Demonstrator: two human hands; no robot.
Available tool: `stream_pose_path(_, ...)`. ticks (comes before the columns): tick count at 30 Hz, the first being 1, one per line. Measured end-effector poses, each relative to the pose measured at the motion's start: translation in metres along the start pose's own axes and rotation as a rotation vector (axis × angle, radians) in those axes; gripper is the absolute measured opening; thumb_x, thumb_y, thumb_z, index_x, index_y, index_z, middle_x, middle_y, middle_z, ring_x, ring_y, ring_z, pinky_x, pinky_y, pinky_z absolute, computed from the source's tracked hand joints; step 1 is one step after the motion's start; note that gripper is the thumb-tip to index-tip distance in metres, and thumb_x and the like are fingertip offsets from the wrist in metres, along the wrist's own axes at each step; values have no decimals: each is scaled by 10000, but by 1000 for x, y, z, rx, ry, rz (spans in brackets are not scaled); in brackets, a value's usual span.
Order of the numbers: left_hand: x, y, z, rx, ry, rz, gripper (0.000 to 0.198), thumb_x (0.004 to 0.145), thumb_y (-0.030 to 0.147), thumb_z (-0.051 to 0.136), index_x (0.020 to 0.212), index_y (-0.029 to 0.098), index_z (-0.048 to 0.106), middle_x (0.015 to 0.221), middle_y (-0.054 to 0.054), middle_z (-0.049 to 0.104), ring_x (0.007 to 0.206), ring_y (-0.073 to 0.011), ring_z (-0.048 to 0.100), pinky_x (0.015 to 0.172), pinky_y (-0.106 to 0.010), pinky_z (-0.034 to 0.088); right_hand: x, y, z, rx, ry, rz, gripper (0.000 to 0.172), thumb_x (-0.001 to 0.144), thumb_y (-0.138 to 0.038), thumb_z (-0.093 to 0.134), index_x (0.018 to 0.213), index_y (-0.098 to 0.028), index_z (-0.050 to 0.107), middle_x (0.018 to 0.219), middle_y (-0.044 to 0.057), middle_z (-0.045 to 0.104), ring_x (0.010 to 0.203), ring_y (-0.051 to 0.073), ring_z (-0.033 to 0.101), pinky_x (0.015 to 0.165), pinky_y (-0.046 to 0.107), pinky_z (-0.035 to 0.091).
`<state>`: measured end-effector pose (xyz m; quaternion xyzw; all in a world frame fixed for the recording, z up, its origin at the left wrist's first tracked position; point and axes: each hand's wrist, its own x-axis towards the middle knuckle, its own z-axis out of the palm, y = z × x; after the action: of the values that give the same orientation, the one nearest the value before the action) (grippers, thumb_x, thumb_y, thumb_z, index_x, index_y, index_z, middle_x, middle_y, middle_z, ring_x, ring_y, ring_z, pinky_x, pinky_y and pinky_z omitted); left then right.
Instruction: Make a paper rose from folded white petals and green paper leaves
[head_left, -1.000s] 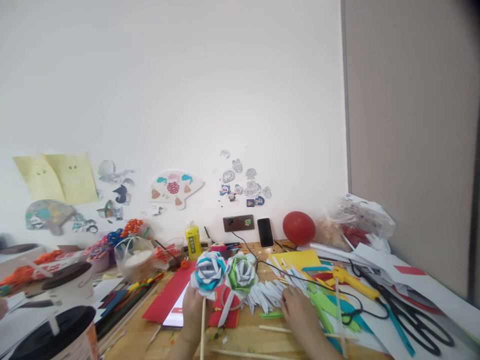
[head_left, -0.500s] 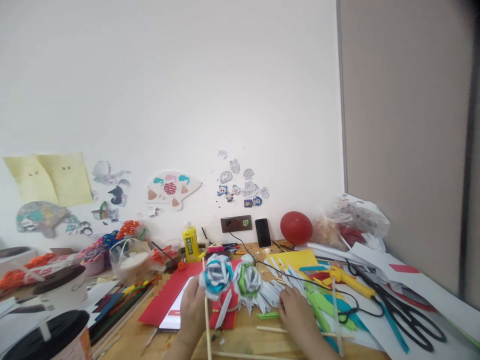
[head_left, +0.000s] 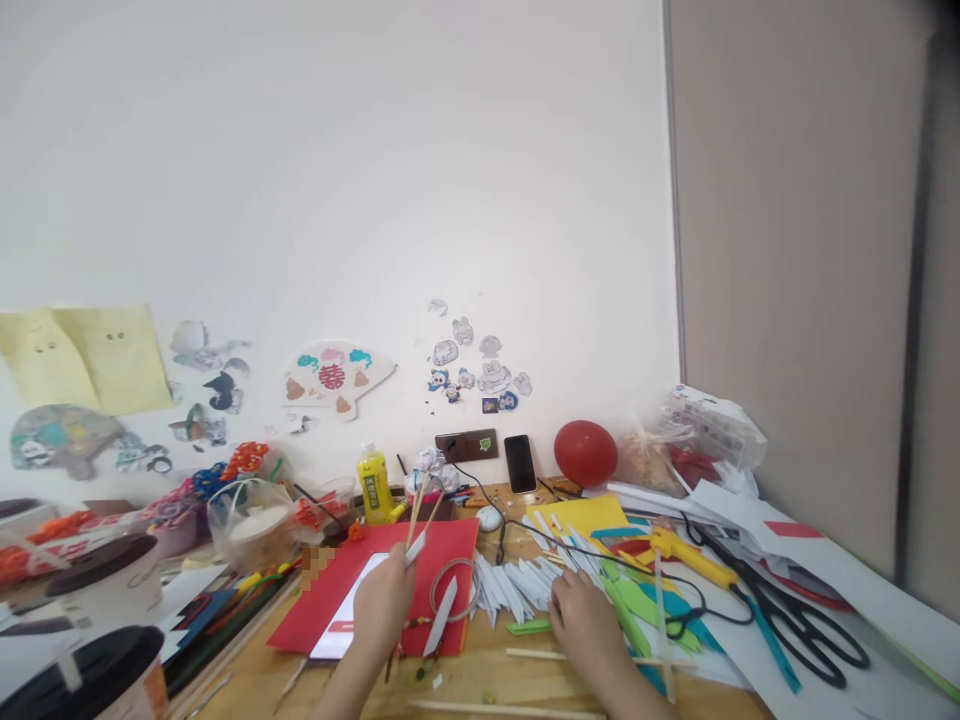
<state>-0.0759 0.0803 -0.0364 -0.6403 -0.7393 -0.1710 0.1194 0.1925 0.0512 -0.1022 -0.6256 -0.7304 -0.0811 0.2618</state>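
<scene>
My left hand (head_left: 384, 598) is closed around the thin wooden stems (head_left: 421, 515) of the paper flowers (head_left: 429, 468). The flower heads point away from me toward the wall, so mostly pale crumpled paper shows. Just beyond this hand lies a red sheet (head_left: 450, 540), with a phone (head_left: 341, 615) showing a lit screen partly beneath my wrist. My right hand (head_left: 586, 615) rests palm down, fingers extended, at the edge of a pile of folded white paper pieces (head_left: 517, 590). Nothing shows in its grip. Between the hands sit a round ring (head_left: 474, 600) and a white strip (head_left: 442, 615).
A yellow glue gun (head_left: 694, 560) with a black cord and big black scissors (head_left: 802, 625) lie right. Green paper strips (head_left: 626, 615) are beside my right hand. At the back stand a yellow bottle (head_left: 373, 485), a dark phone (head_left: 520, 463) and a red balloon (head_left: 586, 453). Lidded cups (head_left: 105, 660) stand left.
The paper flowers have swung from upright in front of me to tilted away toward the wall, in my left hand. My right hand stays by the folded white pieces.
</scene>
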Motion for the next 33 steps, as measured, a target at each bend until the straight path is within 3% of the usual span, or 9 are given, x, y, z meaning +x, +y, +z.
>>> stream_pose_path(3,4,-1,12,-36,-88,-25,229,907,335,505,983,141,598,844,-16,656,725,-147,637,679,-333,523,0,-1,-1,4,-11,2,190,770,-50,512,761,-159,667,887,98,668,866,267,601,684,326,432)
stream_pose_path(13,8,4,40,-202,-202,-84,246,882,300,556,1078,154,583,1065,-60,634,913,-194,631,783,-395,527,0,0,-2,31,-35,-2,199,780,-47,502,778,-153,670,891,100,663,877,261,590,719,326,426)
stream_pose_path(18,1,4,39,-328,-184,-132,230,883,309,553,1046,153,594,1035,-54,640,899,-190,630,785,-393,519,0,-1,-2,86,-25,-2,186,770,-52,516,772,-151,674,875,104,664,875,275,578,719,335,412)
stream_pose_path(22,-6,4,24,-508,-89,-190,232,889,306,535,1059,153,572,1060,-59,612,911,-195,608,800,-405,495,1,0,-3,171,4,6,199,754,-37,499,719,-147,662,832,107,658,841,269,567,713,332,392)
stream_pose_path(25,-13,15,14,-741,-53,-183,258,903,387,464,959,152,555,948,-48,602,844,-184,590,759,-367,469,2,1,-6,258,52,25,228,758,-25,449,709,-144,638,805,113,643,816,268,551,718,343,379)
stream_pose_path(27,-22,30,13,-942,-90,-169,412,869,556,376,849,174,528,773,-22,580,710,-176,574,643,-315,453,2,1,-9,333,96,44,232,782,-47,415,716,-148,613,794,112,627,806,264,542,726,350,379)
stream_pose_path(29,-35,49,17,-1146,-180,-181,608,719,781,296,739,202,482,535,41,457,462,-148,461,448,-278,362,2,-2,-10,427,130,59,211,813,-103,405,713,-159,583,777,97,611,789,248,547,725,338,396)
stream_pose_path(33,-64,84,22,-1500,-327,-169,702,531,887,382,736,218,438,443,115,315,366,-77,286,393,-225,273,-3,-19,-7,642,119,57,188,827,-214,431,665,-188,522,649,31,585,624,180,565,594,252,441)
